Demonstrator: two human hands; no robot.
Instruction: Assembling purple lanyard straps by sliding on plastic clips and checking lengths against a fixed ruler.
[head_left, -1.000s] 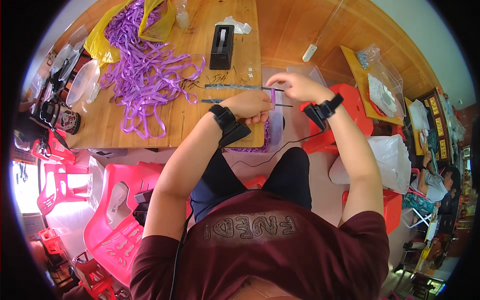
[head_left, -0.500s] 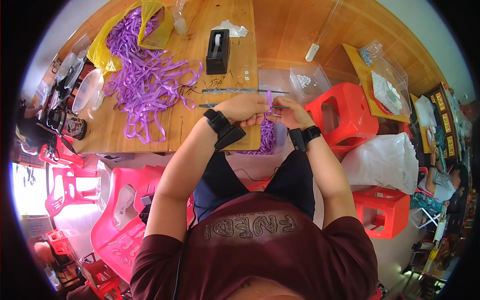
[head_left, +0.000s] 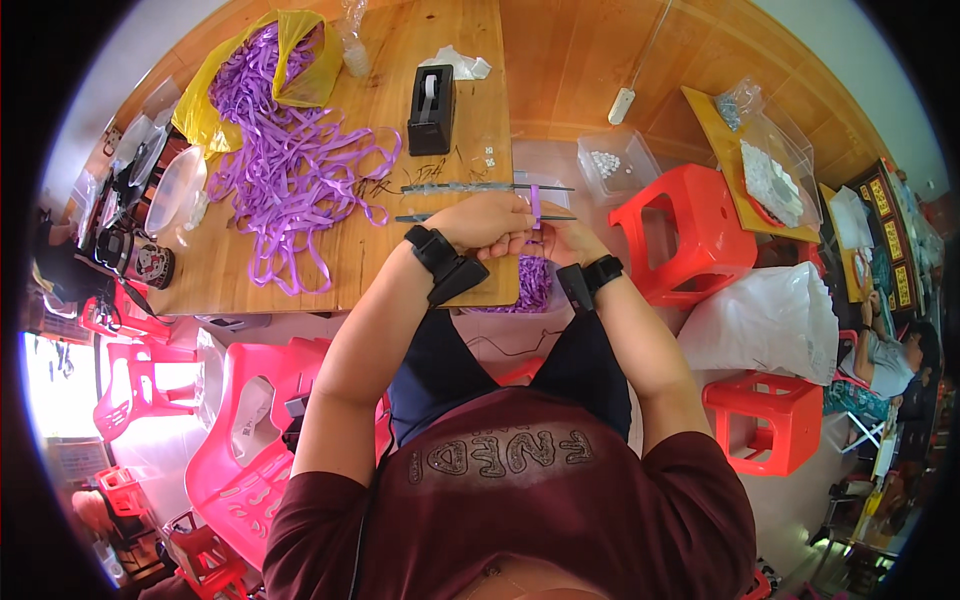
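Observation:
A short strip of purple ribbon [head_left: 535,199] stands upright across two thin dark rods that stick out past the table's right edge, the far rod [head_left: 455,187] and the near rod [head_left: 410,218]. My left hand [head_left: 490,222] reaches over the near rod, fingers closed at the ribbon's lower end. Against it, my right hand [head_left: 568,242] pinches at the same spot; its fingertips are partly hidden. Beneath my hands, a clear box [head_left: 562,303] holds a heap of purple ribbon pieces [head_left: 533,282].
Loose purple ribbon [head_left: 295,185] spills from a yellow bag [head_left: 205,115] across the wooden table [head_left: 380,270]. A black tape dispenser [head_left: 431,125] sits behind the rods. To the right are a red stool [head_left: 690,225], a white sack [head_left: 765,320] and a clear bin of white pieces [head_left: 630,180].
My right hand has shifted slightly left, closing in on my left hand. The ribbon end that showed between the hands is now covered by fingers.

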